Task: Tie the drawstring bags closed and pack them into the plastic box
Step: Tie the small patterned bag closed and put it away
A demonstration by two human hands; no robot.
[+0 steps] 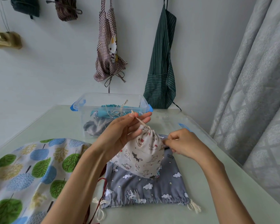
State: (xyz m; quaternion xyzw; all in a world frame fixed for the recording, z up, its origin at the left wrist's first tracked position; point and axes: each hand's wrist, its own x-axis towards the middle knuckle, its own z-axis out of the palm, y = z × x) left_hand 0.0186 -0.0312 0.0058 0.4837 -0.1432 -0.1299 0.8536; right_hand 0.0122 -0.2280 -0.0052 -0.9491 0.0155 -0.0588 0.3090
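While the left hand (120,135) is raised with its fingers loosely spread, its thumb and forefinger pinch the end of a pale drawstring (141,122) that runs taut down to the gathered neck of a small cream bag printed with cats (142,157). That hand's palm also cups the bag's left side. The right hand (183,143) is curled nearly shut just beside the bag's right shoulder, fingertips pinched together on what looks like the other end of the cord, though the cord itself is barely visible there. The cat bag stands upright, its mouth cinched tight, and its base rests on a flat grey bag with clouds and stars (152,189), which lies on the pale green counter (208,183) with its gathered, tasselled edge towards the person. A dark red cord (103,183) trails off the grey bag's left side. To the left, a large cloth printed with green and blue trees (26,172) lies spread on the counter. Behind the hands sits the clear plastic box (111,101) with blue latches, holding a blue printed bag (103,113) and a grey one (97,126), both with twine ends showing. The box's lid (183,125) lies flat on the counter to its right. On the wall behind hang a checked apron (108,59) and a green striped apron (162,70); a grey curtain (252,78) falls at the right.
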